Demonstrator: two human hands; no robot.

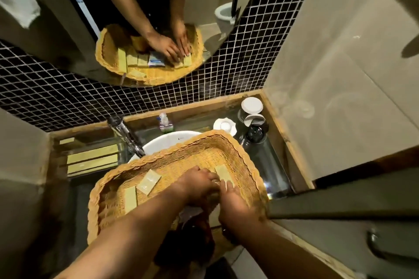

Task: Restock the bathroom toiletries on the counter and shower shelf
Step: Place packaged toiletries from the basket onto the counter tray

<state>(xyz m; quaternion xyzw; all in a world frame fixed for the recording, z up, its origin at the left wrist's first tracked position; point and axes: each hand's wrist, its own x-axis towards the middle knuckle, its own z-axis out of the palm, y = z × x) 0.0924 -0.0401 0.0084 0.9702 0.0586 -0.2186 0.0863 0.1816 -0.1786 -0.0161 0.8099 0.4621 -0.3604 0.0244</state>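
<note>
Nearest the lens, two bare forearms reaching forward and down into a wicker basket (229, 142) resting over the white basin (163, 142). Left hand (199, 184) and right hand (233, 198) meeting at the near right of the basket floor, fingers (224, 184) curled together over something small; whether clamped on a packet or merely sorting is hidden by the knuckles and cannot be told.

Basket: wide, woven, probably light and fairly stiff, best taken by the braided rim on two sides; floor likely to flex a little under load.

Small flat toiletry packets next, tan and cream. One packet (223, 173) lying just beyond the fingertips, its near end slipping under them. A pale sachet (148, 182) out to the left of the left hand, apart from it; a narrow tan box (131, 197) further left again, near the basket's left wall. The mirror (136, 18) above reflects a row of such boxes and a blue-and-white packet under the hands.

Packets judged light, thin, card or film wrapped, a bit slick; best pinched by the long edges with thumb and forefinger, several at a time if squared up first. Little risk of breakage, some of crushing or sliding loose.

Beyond the basket's far right corner, well clear of the fingers: a white dish (224, 125) and capped glasses (251, 106) on the counter (272, 165).
</note>
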